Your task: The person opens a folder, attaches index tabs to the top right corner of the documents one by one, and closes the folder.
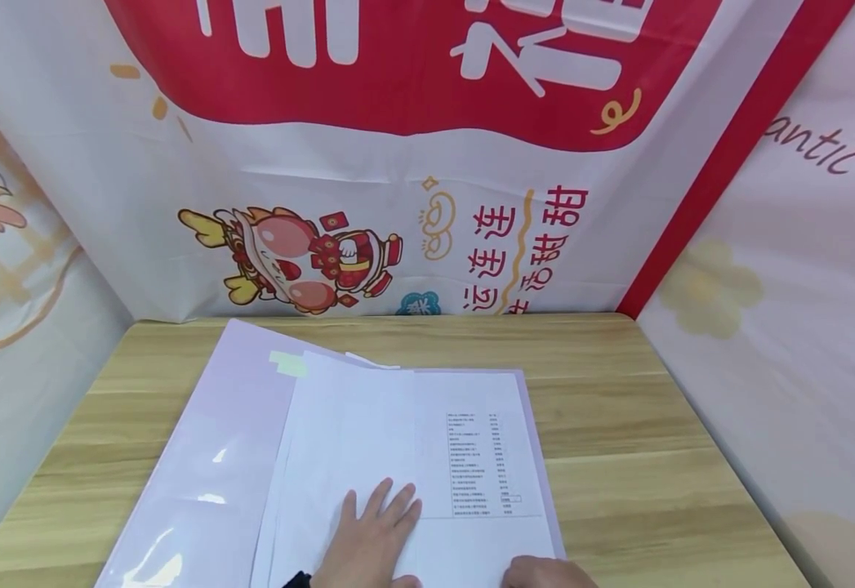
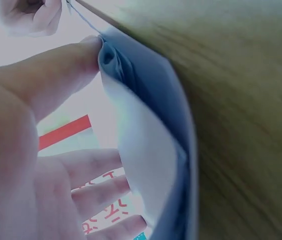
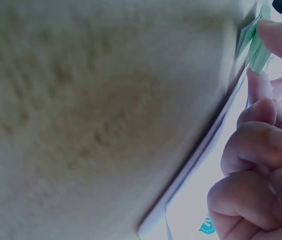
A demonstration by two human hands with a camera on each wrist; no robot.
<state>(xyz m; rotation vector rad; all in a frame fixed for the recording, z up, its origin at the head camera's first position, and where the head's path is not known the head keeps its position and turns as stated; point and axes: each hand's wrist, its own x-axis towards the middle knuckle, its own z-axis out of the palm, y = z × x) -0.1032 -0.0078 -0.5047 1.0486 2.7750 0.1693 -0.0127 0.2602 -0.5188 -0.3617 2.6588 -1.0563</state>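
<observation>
A lilac folder (image 1: pixel 199 457) lies spread on the table, with white sheets inside. My left hand (image 1: pixel 368 535) rests on the white page (image 1: pixel 361 408) with its fingers spread; in the left wrist view the thumb and fingertips touch the page near the curved folder edge (image 2: pixel 193 150). At the lower right corner of the folder is my right hand (image 1: pixel 548 572), its fingers curled. The right wrist view shows its thumb and index finger pinching a light-green sticky tab (image 3: pixel 258 52) at the folder's edge. A printed list (image 1: pixel 474 465) shows on the right page.
Light-green sticky tabs (image 1: pixel 287 363) stick out at the upper left of the pages. Beneath everything is a wood-grain table (image 1: pixel 618 425). A printed cloth (image 1: pixel 309 163) hangs behind it, with more cloth (image 1: pixel 787 286) along the right side.
</observation>
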